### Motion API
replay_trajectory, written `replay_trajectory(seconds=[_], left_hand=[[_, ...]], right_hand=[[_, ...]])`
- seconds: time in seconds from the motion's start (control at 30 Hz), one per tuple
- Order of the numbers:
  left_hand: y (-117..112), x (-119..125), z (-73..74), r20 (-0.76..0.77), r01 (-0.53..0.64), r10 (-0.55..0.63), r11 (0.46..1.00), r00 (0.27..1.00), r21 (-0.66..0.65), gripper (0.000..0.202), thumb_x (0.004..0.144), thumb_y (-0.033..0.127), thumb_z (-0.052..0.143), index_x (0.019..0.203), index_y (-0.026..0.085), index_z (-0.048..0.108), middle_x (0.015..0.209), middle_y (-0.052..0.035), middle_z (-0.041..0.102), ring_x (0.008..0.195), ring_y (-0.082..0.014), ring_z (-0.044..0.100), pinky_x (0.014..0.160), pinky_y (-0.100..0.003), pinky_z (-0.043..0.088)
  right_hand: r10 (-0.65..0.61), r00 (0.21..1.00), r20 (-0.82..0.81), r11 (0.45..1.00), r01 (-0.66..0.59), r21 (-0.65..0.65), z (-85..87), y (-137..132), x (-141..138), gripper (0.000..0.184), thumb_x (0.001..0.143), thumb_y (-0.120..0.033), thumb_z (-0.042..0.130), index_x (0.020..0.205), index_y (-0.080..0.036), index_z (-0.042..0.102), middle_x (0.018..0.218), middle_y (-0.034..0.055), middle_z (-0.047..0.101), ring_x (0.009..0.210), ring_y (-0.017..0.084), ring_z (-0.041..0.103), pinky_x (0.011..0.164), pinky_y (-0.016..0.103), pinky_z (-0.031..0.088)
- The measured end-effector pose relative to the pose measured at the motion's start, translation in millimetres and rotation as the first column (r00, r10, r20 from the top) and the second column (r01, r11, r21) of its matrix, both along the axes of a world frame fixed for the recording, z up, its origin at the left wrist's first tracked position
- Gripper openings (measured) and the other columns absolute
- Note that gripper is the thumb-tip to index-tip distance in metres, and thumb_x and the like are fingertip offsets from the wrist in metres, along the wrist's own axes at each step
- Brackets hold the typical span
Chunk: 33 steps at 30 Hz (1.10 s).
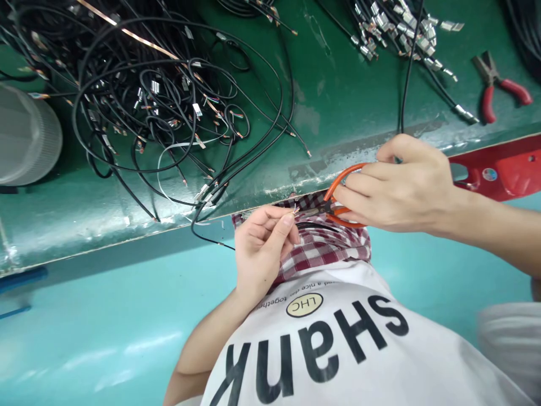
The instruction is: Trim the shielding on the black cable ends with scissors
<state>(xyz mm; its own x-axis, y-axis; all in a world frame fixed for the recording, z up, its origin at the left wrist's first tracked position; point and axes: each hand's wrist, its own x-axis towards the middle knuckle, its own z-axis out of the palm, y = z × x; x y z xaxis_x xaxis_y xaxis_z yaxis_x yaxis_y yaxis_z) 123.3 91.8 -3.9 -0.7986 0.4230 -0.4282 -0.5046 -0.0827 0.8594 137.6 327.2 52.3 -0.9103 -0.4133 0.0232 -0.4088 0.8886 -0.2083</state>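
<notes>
My left hand point(268, 242) pinches the stripped end of a black cable point(211, 241), with thin wire strands point(296, 208) showing past the fingertips. My right hand point(401, 183) is wrapped round orange-handled pliers point(323, 210), whose jaws point left and meet the strands at the left fingertips. Whether the jaws are fully closed is too small to tell. Both hands are just off the front edge of the green table point(321, 118), above my lap. From beside my right hand a black cable point(408, 79) runs up across the table; whether the fingers hold it is hidden.
A tangled heap of black cables point(160, 107) covers the table's left side. A translucent tub point(29, 135) stands at far left. Cables with metal ends point(397, 28) lie at the back right, near red-handled pliers point(492, 90). A red object point(515, 169) is by the right edge.
</notes>
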Motion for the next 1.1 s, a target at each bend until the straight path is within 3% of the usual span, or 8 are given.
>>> replay_trajectory(seconds=[0.23,0.53,0.63,0.7,0.77,0.83,0.9,1.1], left_hand=[[1.5,2.6,-0.5,0.007,-0.001,0.001,1.000,1.000,0.019,0.016,0.091,0.031,0.065,0.094,0.015,0.063,0.060,-0.0004,0.062,0.040,-0.0004,0.035,0.037,-0.010,0.023],[-2.9,-5.9,4.1,0.008,-0.005,0.005,1.000,1.000,0.028,0.017,0.090,0.031,0.066,0.095,0.014,0.064,0.060,-0.0009,0.061,0.043,-0.0021,0.041,0.038,-0.011,0.024],[-4.9,-7.4,4.2,-0.005,-0.003,0.003,0.999,1.000,0.041,0.016,0.089,0.029,0.067,0.097,0.015,0.064,0.061,-0.0017,0.062,0.043,-0.0030,0.044,0.038,-0.012,0.025],[-4.6,-6.1,3.9,-0.032,-0.016,0.017,0.999,0.999,0.043,0.015,0.090,0.027,0.067,0.098,0.015,0.064,0.063,-0.0025,0.064,0.045,-0.0035,0.046,0.039,-0.012,0.027],[-3.6,-4.0,3.7,-0.071,-0.035,0.038,0.999,0.997,0.041,0.013,0.090,0.026,0.066,0.098,0.015,0.064,0.066,-0.0029,0.065,0.045,-0.0034,0.047,0.041,-0.013,0.030],[-2.8,-2.1,3.8,-0.114,-0.049,0.055,0.997,0.992,0.051,0.011,0.090,0.024,0.066,0.097,0.016,0.064,0.067,-0.0025,0.066,0.045,-0.0028,0.047,0.042,-0.013,0.033],[-2.8,-0.8,3.8,-0.144,-0.056,0.064,0.996,0.987,0.063,0.009,0.090,0.022,0.065,0.097,0.016,0.064,0.068,-0.0019,0.065,0.046,-0.0024,0.047,0.043,-0.013,0.034],[-3.2,2.3,4.0,-0.190,-0.087,0.087,0.996,0.978,0.008,0.015,0.088,0.024,0.069,0.097,0.014,0.063,0.069,-0.0020,0.065,0.049,-0.0026,0.051,0.044,-0.012,0.039]], right_hand=[[-0.046,0.992,0.116,0.983,0.065,-0.173,-2.7,2.5,-2.7,0.044,0.101,-0.028,0.048,0.059,-0.018,0.045,0.053,-0.0002,0.040,0.058,0.012,0.046,0.065,0.032,0.033],[0.078,0.979,-0.191,0.995,-0.065,0.072,-4.4,6.6,3.5,0.030,0.097,-0.028,0.052,0.070,-0.018,0.058,0.063,0.0001,0.060,0.062,0.013,0.055,0.068,0.036,0.033],[-0.055,0.980,-0.193,0.983,0.019,-0.185,-10.4,-1.7,7.9,0.017,0.090,-0.033,0.065,0.083,-0.018,0.065,0.073,-0.0005,0.069,0.064,0.014,0.059,0.068,0.036,0.036],[-0.199,0.978,0.066,0.833,0.204,-0.514,-19.3,-14.4,9.7,0.017,0.085,-0.035,0.073,0.087,-0.019,0.067,0.078,-0.0007,0.071,0.067,0.014,0.063,0.068,0.032,0.041],[-0.177,0.912,0.370,0.528,0.405,-0.747,-30.5,-30.4,10.1,0.020,0.083,-0.034,0.077,0.088,-0.018,0.067,0.086,0.0015,0.073,0.074,0.015,0.067,0.069,0.029,0.048],[-0.058,0.845,0.532,0.216,0.531,-0.819,-40.4,-45.6,9.4,0.024,0.080,-0.033,0.081,0.090,-0.017,0.065,0.094,0.0044,0.074,0.082,0.018,0.070,0.075,0.030,0.054],[0.013,0.810,0.586,0.014,0.586,-0.810,-46.5,-56.8,8.0,0.028,0.075,-0.029,0.085,0.089,-0.016,0.064,0.095,0.0053,0.075,0.085,0.018,0.070,0.081,0.031,0.056],[0.045,0.780,0.625,-0.123,0.625,-0.771,-46.9,-64.3,5.5,0.032,0.070,-0.029,0.088,0.085,-0.016,0.063,0.090,0.0047,0.074,0.082,0.016,0.069,0.079,0.028,0.057]])
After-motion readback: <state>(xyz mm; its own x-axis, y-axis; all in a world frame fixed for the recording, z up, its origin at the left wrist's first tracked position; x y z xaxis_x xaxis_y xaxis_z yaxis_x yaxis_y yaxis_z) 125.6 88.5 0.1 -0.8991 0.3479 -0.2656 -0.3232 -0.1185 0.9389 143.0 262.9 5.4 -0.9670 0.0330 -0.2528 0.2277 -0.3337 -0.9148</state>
